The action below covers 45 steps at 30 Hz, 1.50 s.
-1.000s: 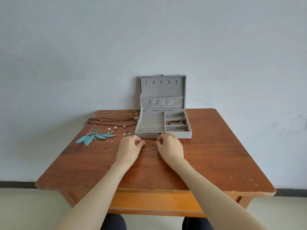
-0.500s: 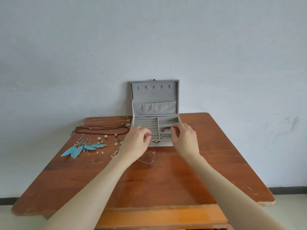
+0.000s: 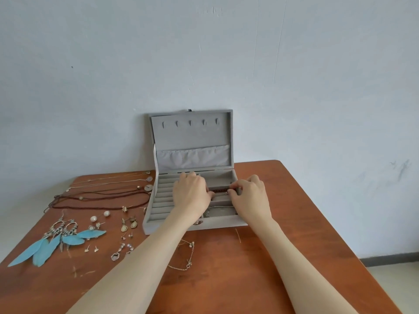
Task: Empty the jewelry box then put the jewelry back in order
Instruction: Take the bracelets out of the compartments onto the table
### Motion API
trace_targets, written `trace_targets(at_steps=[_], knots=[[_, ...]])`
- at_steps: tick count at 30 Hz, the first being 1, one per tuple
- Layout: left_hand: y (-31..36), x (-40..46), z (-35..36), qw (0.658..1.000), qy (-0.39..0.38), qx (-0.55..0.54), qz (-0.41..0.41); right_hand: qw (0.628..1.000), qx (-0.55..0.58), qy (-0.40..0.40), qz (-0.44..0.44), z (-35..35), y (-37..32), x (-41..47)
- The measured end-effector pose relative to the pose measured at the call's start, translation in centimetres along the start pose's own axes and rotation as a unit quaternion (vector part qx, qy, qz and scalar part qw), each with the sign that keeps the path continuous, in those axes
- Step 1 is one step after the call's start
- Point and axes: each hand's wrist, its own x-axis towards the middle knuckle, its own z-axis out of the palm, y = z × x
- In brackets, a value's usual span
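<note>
Beaded bracelet (image 3: 218, 190) crosswise between both hands' fingers (image 3: 233, 191)

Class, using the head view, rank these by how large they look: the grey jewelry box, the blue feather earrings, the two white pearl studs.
1. Grey jewelry box, lid open.
2. Blue feather earrings; they lie nearer the camera, so they may look larger than they are.
3. White pearl studs, clearly smallest.

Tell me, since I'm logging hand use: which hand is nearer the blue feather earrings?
Left. The left hand is over the jewelry box, nearer the earrings; the right hand is farther.
</note>
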Motion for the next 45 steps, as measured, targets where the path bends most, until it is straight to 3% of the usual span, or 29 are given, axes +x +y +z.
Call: trace_targets(at_steps=[5,11,13,18,21,25,31,38,41,43,45], knots=[[-0.1,0.3,0.4,0.998,0.015,-0.055,0.005,1.0,-0.01,0.013,-0.018,0.1,0.0,0.0],[0.7,0.5,-0.7,0.994,-0.025,0.107,0.009,1.0,-0.01,0.013,-0.014,0.0,-0.1,-0.2],[1.0,0.6,-0.6,0.994,-0.035,0.106,-0.002,1.0,-0.012,0.016,-0.014,-0.1,-0.1,-0.2],[0.5,0.6,-0.6,0.998,-0.062,0.014,0.001,1.0,-0.02,0.011,-0.015,-0.1,-0.1,-0.2],[-0.2,0.5,-0.9,0.993,-0.058,-0.1,0.013,1.0,-0.023,0.005,-0.015,-0.1,-0.1,-0.3],[0.5,0.4,-2.8,0.967,-0.053,-0.248,0.034,0.999,-0.028,0.002,-0.021,-0.3,-0.1,-0.1],[1.4,-0.1,-4.2,0.923,-0.058,-0.378,0.035,1.0,-0.004,0.007,-0.011,-0.4,-0.2,0.1],[0.5,-1.5,-4.9,0.86,-0.055,-0.507,-0.005,0.991,0.135,-0.019,-0.015,-1.9,-1.2,-0.2],[0.4,-2.3,-5.4,0.833,-0.042,-0.551,-0.029,0.962,0.273,-0.007,0.002,-2.9,-1.7,-0.8],[0.3,-3.0,-5.9,0.829,-0.042,-0.557,-0.042,0.941,0.338,0.0,0.014,-3.9,-2.0,-1.3],[0.1,-3.9,-6.2,0.846,-0.041,-0.53,-0.045,0.938,0.348,0.003,0.013,-4.7,-2.1,-2.0]])
